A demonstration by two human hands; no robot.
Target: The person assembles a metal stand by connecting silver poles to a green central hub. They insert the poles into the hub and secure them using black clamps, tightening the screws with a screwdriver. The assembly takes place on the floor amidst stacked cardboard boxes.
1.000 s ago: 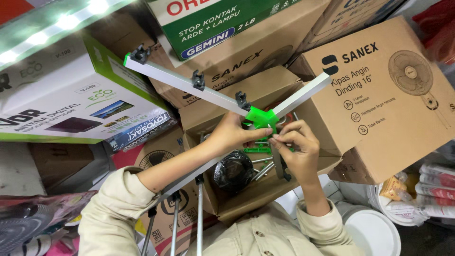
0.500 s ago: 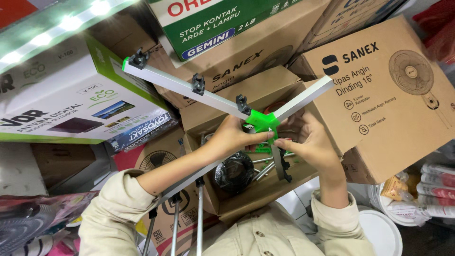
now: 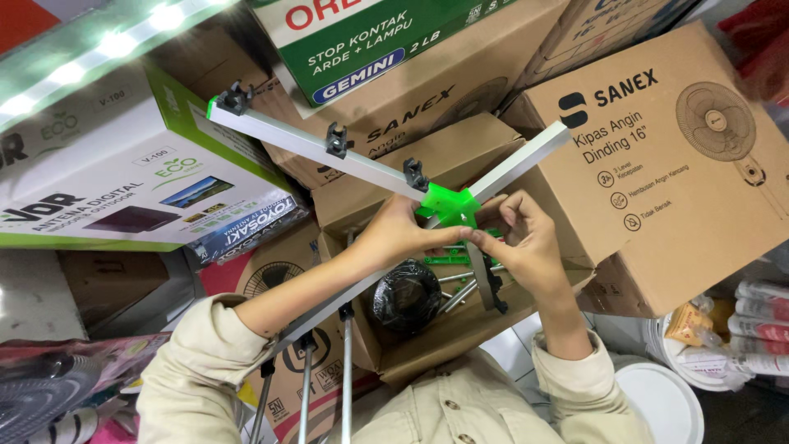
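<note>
I hold up an aluminium antenna frame point(image 3: 304, 145) made of crossed square bars. A bright green plastic joint point(image 3: 450, 202) sits where the bars cross. My left hand point(image 3: 396, 235) grips the frame just below and left of that joint, thumb against the green plastic. My right hand point(image 3: 526, 247) comes in from the right, its thumb and forefinger pinched on the joint's right side. Black clips point(image 3: 337, 140) sit along the upper left bar. A short bar with a black end point(image 3: 493, 286) hangs down beneath my right hand.
Below the hands an open cardboard box point(image 3: 460, 337) holds a black coiled cable point(image 3: 407, 294), metal rods point(image 3: 462, 289) and green parts. Stacked cartons surround it: a large fan carton point(image 3: 657, 173) on the right, a white-and-green carton point(image 3: 123, 181) on the left. A white bucket point(image 3: 662, 403) stands lower right.
My right hand has risen slightly and its fingers have closed in on the right side of the green joint. The frame has tipped a little; the left hand keeps its grip.
</note>
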